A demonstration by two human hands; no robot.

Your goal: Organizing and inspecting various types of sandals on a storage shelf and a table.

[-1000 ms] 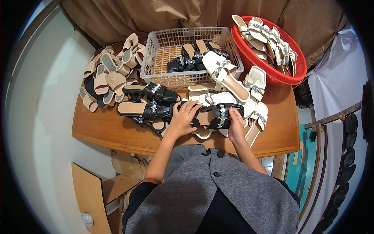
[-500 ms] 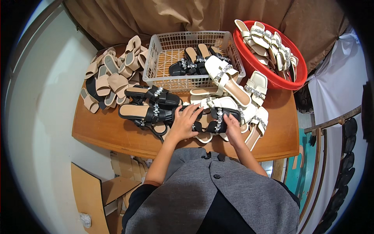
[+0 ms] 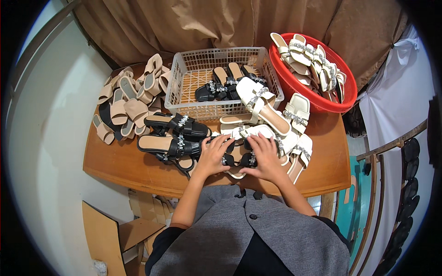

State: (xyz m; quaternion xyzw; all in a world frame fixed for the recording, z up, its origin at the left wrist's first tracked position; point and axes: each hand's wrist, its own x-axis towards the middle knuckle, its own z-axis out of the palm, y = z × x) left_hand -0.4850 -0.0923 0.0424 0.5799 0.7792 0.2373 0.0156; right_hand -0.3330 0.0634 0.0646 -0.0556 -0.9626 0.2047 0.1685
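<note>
My left hand point(image 3: 213, 156) is closed over a black sandal point(image 3: 227, 159), its fingers reaching across the top; most of that sandal is hidden. Beside it, my right hand point(image 3: 265, 158) grips another black sandal point(image 3: 248, 160) with a jewelled strap, also largely covered by the fingers. Both sandals are held close together, above white jewelled sandals point(image 3: 261, 131) lying on the table. Just left of my left hand, more black jewelled sandals point(image 3: 159, 143) with tan insoles are piled up.
A white plastic basket point(image 3: 195, 110) holds several black sandals, with a white sandal leaning over its front rim. To its right, a red basket point(image 3: 294, 87) is heaped with white sandals. Beige slides point(image 3: 136, 110) pile up at the left of the wooden table point(image 3: 124, 161).
My right hand has moved from the right edge of its black sandal to over its top, fingers now pointing away from me. My left hand stays over the other sandal. The view has shifted slightly.
</note>
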